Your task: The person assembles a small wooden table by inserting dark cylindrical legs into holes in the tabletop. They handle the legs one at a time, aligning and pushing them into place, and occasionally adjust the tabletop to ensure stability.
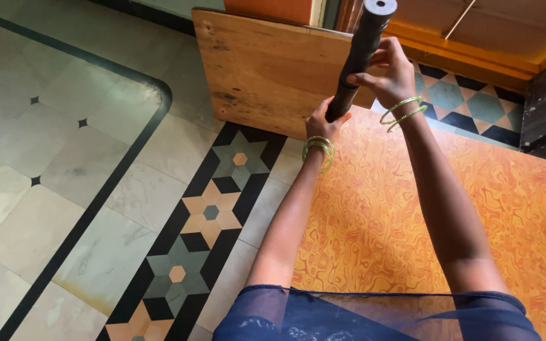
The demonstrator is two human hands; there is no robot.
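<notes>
A: Head view, entry one. I log a long black cylindrical leg (359, 55), rigid tube with a capped top end, standing nearly upright at the corner of an orange swirl-patterned laminate board (412, 215) lying on the tiled floor (64, 164).

B: Hands?

A: Left hand (325, 122) wraps the tube's lower end, fingers curled tight around it. Right hand (389, 74) grips higher up, fingers closed on the shaft, thumb across.

B: Handling?

A: I judge it stiff, moderately light, smooth enough to slip; two spaced grips low on the shaft suit it. A bare plywood panel (266, 69) stands behind.
</notes>
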